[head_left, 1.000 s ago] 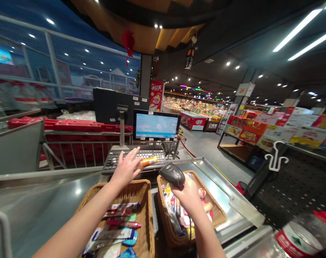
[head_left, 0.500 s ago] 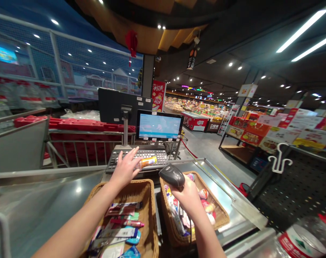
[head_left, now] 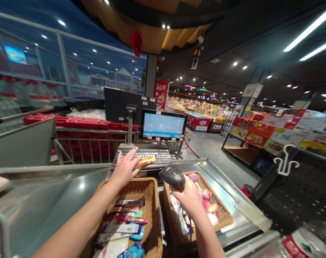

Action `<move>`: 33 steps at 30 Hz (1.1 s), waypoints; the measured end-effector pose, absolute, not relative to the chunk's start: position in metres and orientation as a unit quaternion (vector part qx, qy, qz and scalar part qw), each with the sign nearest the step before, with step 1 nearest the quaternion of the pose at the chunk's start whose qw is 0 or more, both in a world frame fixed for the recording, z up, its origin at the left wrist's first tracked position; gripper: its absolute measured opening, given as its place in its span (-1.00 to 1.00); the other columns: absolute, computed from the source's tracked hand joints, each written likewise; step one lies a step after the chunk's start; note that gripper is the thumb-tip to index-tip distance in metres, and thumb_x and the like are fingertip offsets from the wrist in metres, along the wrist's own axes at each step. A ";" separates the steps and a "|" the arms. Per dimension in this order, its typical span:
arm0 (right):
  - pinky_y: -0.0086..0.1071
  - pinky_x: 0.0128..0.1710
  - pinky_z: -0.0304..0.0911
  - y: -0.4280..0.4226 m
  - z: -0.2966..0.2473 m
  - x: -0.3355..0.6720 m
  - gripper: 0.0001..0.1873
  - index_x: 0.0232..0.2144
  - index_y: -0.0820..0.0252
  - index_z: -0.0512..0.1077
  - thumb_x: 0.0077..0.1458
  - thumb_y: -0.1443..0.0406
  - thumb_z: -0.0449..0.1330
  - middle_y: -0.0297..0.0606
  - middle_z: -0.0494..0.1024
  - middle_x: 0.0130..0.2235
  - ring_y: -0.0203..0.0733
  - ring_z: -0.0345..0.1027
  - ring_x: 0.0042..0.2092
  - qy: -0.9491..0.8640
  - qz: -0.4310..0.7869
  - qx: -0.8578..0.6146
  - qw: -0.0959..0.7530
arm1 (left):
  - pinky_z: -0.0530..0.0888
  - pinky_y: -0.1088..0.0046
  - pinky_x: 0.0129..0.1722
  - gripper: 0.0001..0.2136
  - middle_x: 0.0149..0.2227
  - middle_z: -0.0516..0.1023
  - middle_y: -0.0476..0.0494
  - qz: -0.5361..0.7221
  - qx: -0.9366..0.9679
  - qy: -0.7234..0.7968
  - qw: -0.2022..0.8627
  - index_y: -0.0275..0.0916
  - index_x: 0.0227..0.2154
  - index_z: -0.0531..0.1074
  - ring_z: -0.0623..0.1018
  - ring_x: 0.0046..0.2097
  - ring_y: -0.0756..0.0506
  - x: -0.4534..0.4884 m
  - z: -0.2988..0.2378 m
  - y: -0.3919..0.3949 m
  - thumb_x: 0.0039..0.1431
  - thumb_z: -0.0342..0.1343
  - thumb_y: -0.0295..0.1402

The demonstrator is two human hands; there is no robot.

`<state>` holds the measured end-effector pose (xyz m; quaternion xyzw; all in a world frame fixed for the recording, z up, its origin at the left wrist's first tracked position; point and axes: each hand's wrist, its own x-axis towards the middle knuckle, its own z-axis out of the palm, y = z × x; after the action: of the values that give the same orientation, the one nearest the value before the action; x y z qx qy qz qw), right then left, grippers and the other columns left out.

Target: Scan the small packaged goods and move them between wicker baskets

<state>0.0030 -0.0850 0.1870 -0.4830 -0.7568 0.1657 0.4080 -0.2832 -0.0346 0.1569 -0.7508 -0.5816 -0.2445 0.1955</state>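
Note:
My left hand [head_left: 125, 166] is over the keyboard [head_left: 159, 157], its fingers spread across the left keys. Between thumb and palm it grips a small tube-shaped container [head_left: 147, 162] with an orange-and-yellow wrapper, pointing right. In my right hand [head_left: 188, 191] is a black barcode scanner [head_left: 172, 176], its head aimed up and to the left and its cord hanging down. Beneath my left forearm, a wicker basket [head_left: 157, 215] holds several tubes and packets. Another wicker basket [head_left: 224, 219], under my right hand, contains small wrapped items and round sweets.
A lit screen [head_left: 163, 125] stands behind the keyboard, beside the dark back of another monitor [head_left: 117, 105]. The metal counter [head_left: 63, 197] extends to the left. A white hook [head_left: 286, 161] hangs on a black perforated panel at right, above a large clear jar [head_left: 304, 243].
My view has turned slightly left, so the surroundings sit a little farther right. Both hands keep nearly the same pose, still holding the container and the scanner.

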 end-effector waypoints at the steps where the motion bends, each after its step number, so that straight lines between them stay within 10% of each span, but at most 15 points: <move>1: -0.31 -0.21 0.31 -0.085 0.186 0.002 -0.78 -0.31 0.21 0.51 -0.09 0.38 0.18 -0.21 0.59 -0.29 -0.08 0.44 -0.25 -0.757 0.168 -0.482 0.407 | -0.01 -0.26 0.26 -0.69 0.36 0.09 -0.32 -0.242 -0.749 -0.585 0.194 -0.14 -0.06 0.42 0.21 0.32 -0.30 -0.285 0.155 -0.036 0.09 0.10 -0.43; 33: -0.32 -0.23 0.30 -0.090 0.161 -0.049 -0.83 -0.35 0.20 0.50 -0.08 0.34 0.19 -0.23 0.59 -0.31 -0.10 0.45 -0.27 -0.767 0.210 -0.475 0.377 | -0.03 -0.13 0.30 -0.79 0.31 0.21 -0.30 -0.122 -0.808 -0.575 0.043 -0.17 -0.23 0.48 0.11 0.36 -0.28 -0.315 0.028 -0.087 0.01 0.22 -0.39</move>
<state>-0.0494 -0.0903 0.1613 -0.4746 -0.7669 0.2102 0.3774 -0.3147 -0.0865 0.0280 -0.8082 -0.5746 -0.1217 0.0432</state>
